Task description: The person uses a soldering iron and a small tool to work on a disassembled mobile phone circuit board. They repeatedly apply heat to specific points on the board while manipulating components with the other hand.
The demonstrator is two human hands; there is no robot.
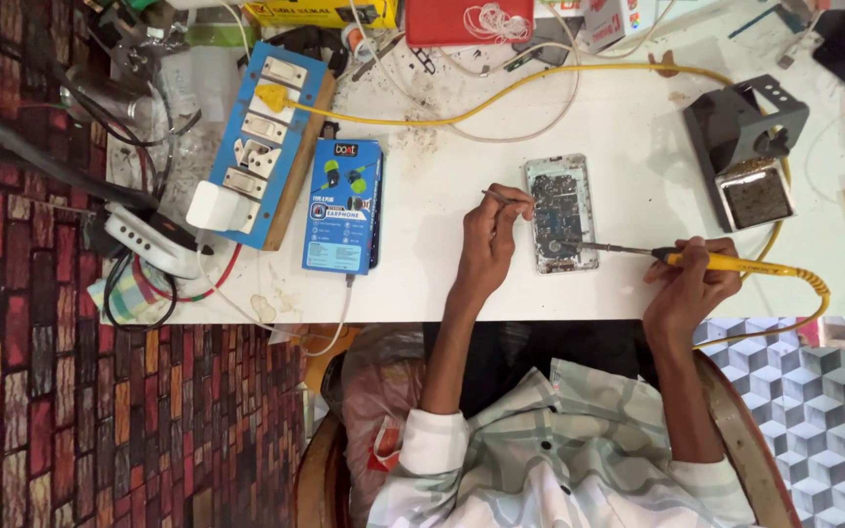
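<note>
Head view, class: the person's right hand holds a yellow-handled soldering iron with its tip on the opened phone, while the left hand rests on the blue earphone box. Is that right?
Not quite. In the head view the left hand is not on the blue earphone box; it holds a thin tool at the opened phone. The right hand does hold the yellow-handled soldering iron, tip on the phone.

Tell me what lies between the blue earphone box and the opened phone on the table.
In the head view, only the left hand, holding a thin metal tool, lies between the blue earphone box and the opened phone; otherwise white table.

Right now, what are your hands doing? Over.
Left hand pinches thin tweezers at the opened phone. Right hand holds yellow soldering iron, tip on the board. Nothing blocking.
</note>
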